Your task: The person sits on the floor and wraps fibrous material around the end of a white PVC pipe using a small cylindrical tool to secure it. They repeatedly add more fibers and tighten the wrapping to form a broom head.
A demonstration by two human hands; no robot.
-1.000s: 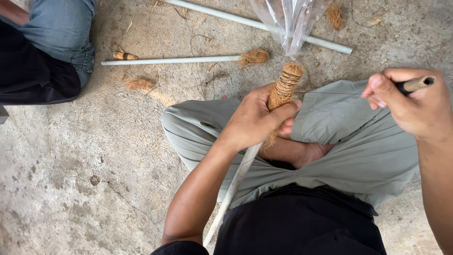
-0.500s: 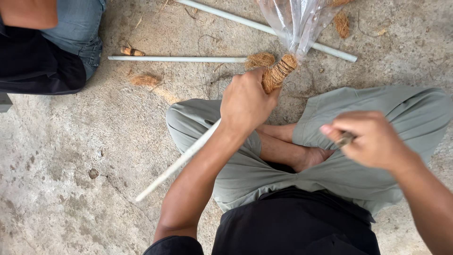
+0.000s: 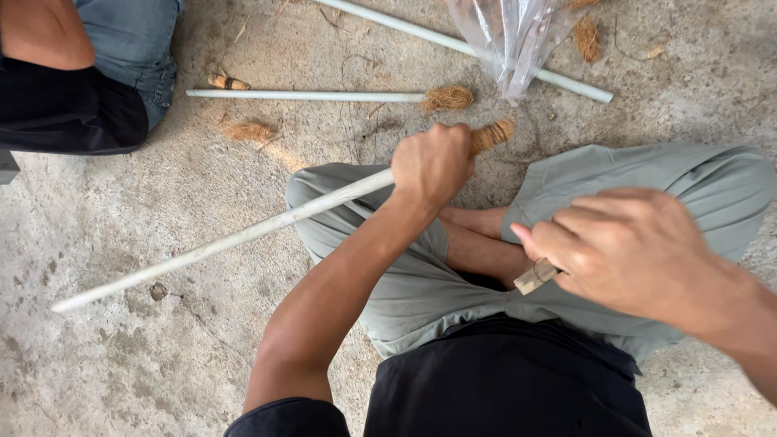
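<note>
while the white rod (image 3: 227,240) slants across the lap from the concrete floor (image 3: 121,372) at lower left up to its coir-wrapped tip (image 3: 492,135), the left hand (image 3: 433,164) clenches it beside that tip; the right hand (image 3: 627,251), nearer the body, grips a small pale-handled tool (image 3: 536,277).

Tilted white fibre-wrapped pole (image 3: 243,236), gripped

left grip (image 3: 433,166) fisted tight, arm stretched forward; right grip (image 3: 623,247) curled closed, nearer the body
</note>
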